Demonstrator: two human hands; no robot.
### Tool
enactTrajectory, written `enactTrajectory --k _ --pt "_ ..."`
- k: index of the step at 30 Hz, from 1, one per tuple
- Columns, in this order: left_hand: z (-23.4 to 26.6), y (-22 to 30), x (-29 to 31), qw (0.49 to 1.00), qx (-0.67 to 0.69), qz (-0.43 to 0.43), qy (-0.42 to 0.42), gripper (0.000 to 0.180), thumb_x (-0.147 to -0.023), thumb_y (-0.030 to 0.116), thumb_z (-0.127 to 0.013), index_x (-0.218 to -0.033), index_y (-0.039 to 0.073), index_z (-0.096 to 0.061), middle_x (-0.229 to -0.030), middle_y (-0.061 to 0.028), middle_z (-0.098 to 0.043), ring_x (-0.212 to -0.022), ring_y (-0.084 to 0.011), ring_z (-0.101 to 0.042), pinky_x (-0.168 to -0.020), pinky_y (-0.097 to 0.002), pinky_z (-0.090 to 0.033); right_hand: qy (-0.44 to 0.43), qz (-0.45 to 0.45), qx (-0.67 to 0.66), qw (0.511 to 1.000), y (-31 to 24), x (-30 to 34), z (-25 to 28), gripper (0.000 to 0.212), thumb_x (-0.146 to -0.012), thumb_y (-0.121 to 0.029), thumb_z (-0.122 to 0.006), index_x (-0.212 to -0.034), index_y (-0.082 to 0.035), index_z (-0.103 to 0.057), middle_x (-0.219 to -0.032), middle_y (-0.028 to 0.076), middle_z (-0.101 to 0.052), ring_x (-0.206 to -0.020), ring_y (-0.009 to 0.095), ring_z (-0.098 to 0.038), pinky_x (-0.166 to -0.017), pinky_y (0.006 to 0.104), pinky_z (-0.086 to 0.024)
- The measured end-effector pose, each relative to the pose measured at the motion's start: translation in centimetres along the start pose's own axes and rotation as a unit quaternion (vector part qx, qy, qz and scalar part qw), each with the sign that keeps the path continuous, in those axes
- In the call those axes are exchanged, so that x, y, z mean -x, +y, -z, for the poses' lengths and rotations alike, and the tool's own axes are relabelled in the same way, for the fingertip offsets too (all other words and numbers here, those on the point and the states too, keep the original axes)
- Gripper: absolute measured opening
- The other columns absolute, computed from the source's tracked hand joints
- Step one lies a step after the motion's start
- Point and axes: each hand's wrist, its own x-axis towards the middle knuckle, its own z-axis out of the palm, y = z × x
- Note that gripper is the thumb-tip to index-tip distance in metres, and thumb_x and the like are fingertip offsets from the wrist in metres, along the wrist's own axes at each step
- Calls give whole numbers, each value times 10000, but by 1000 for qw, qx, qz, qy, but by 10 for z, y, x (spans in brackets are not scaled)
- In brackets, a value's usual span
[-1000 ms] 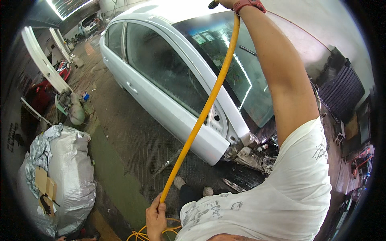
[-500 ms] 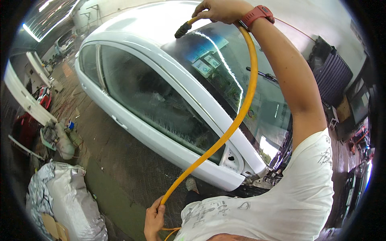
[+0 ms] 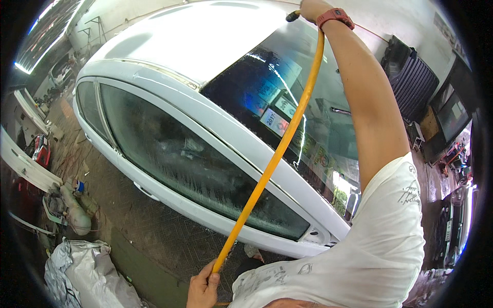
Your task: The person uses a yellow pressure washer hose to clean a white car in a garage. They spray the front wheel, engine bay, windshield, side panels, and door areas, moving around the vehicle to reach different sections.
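A yellow hose [image 3: 267, 177] runs slantwise across the view in front of a white car [image 3: 164, 43]. My right hand [image 3: 314, 9], with a red watch on its wrist, is stretched out over the top of the windscreen [image 3: 323, 77] and closed around the hose near its end. The hose's dark nozzle [image 3: 292, 16] sticks out to the left of that hand, by the roof's front edge. Low in the view, my left hand [image 3: 203, 286] grips the hose beside my white shirt. Droplets and wet streaks show on the side window [image 3: 179, 154].
A silver cover [image 3: 97, 272] lies heaped at the lower left. Behind it are a greenish cylinder [image 3: 77, 213] and white panels [image 3: 28, 159]. Dark ribbed panels [image 3: 411, 77] lean on the wall at right, with a dark car front [image 3: 454, 226] below them.
My right hand and the nozzle have moved right, farther along the windscreen's top edge. The hose has gone from a wide curve to nearly straight. My view of the car has shifted.
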Motion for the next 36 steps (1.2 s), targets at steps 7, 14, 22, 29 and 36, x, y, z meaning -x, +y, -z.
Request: enactTrajectory --k 7,14,22,29,36 --pt "8 16 -24 998 54 -7 -44 538 -1047 385 -558 -1423 3 -607 -929 -140 -677 -825 -205 -580 -762 -371 -499 54 -68 -55 995 30 -44 -16 267 -985 -306 -689 -1133 -126 -818 -1252 212 -729 -1196 384 -694 -1027 487 -559" --pt "9 8 -23 998 22 -6 -64 554 -1049 344 -528 -1490 8 -542 -1116 -179 -635 -1037 -269 -570 -890 -394 -474 137 -73 -62 986 39 -66 -27 332 -991 -300 -684 -1185 -46 -773 -1227 262 -718 -1203 400 -684 -1024 506 -559" --pt "6 -12 -16 989 32 -48 -133 562 -1063 237 -510 -1578 26 -432 -1437 -256 -547 -1287 -388 -571 -1056 -422 -450 161 -86 -32 983 81 -61 -12 309 -1000 -213 -647 -1186 13 -747 -1171 294 -722 -1155 414 -701 -988 493 -580" --pt "-18 14 9 990 37 -9 -136 635 -1046 482 -534 -1494 32 -555 -967 -154 -679 -888 -222 -598 -806 -391 -493 121 -93 76 985 190 -43 -4 298 -980 -254 -677 -1100 1 -773 -1151 269 -738 -1118 401 -719 -971 480 -592" --pt "-59 17 48 986 6 -69 -148 651 -1064 513 -528 -1493 24 -552 -1134 -197 -704 -1012 -232 -629 -878 -411 -492 39 -113 200 972 354 2 -9 310 -898 -279 -736 -1090 -47 -810 -1121 236 -763 -1051 426 -743 -921 500 -591"
